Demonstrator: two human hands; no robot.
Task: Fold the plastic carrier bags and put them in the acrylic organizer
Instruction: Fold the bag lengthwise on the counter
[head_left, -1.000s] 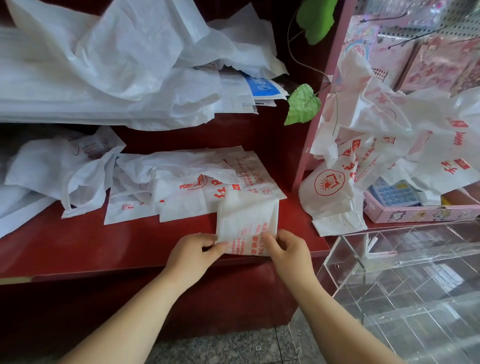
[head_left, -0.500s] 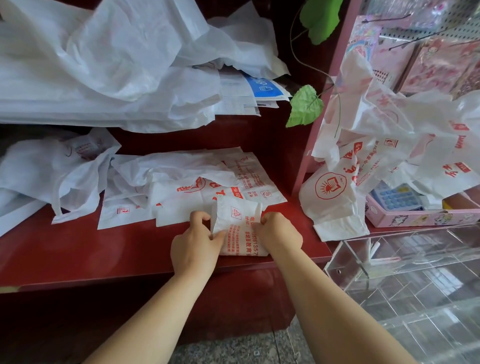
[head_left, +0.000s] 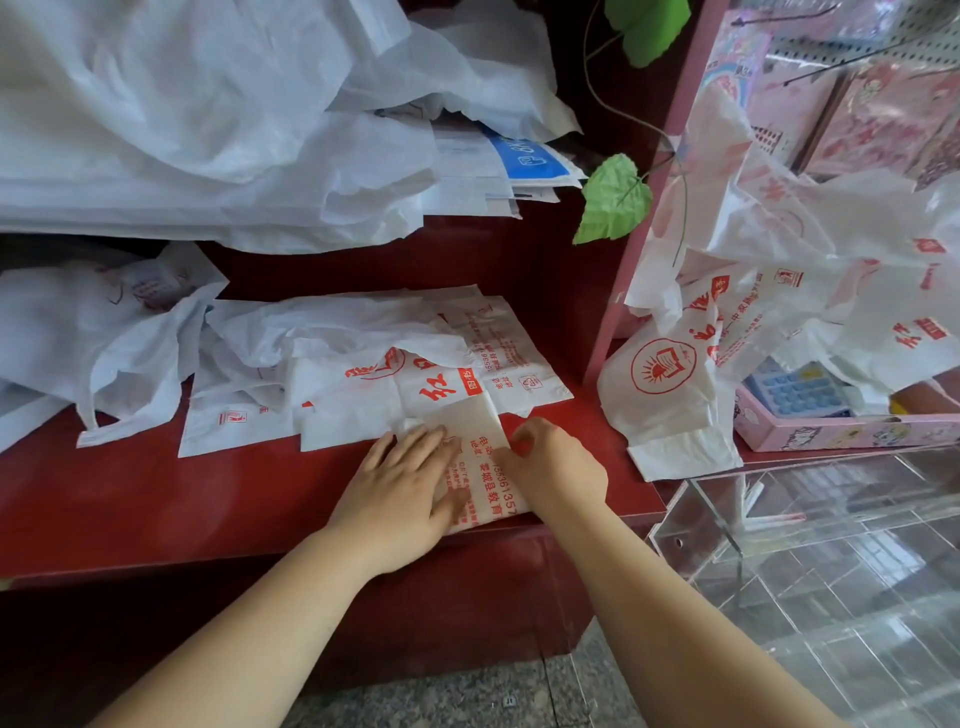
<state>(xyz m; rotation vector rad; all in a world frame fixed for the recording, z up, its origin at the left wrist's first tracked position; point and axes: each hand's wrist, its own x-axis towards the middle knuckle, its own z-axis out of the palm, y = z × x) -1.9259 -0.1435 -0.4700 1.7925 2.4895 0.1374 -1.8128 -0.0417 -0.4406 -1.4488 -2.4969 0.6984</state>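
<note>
A white carrier bag with red print (head_left: 485, 470), folded into a small rectangle, lies at the front edge of the red shelf (head_left: 156, 499). My left hand (head_left: 400, 488) presses flat on its left half with straight fingers. My right hand (head_left: 556, 467) has its fingers curled onto the bag's right edge. Unfolded printed bags (head_left: 363, 364) lie in a loose pile just behind. More of the same bags (head_left: 779, 291) hang crumpled at the right. The clear acrylic organizer (head_left: 779, 519) stands at the lower right, below the shelf's corner.
Large plain white bags (head_left: 208, 130) are heaped on the upper shelf, and another (head_left: 104, 332) lies at the left. A pink upright (head_left: 649, 223) divides the shelf from a pink box (head_left: 831, 428) with a calculator. A green leaf (head_left: 615, 200) hangs near the upright.
Both hands lifted the near end of the bag and folded it away from me. The left hand has now flattened onto the folded packet, while the right holds its right edge.
</note>
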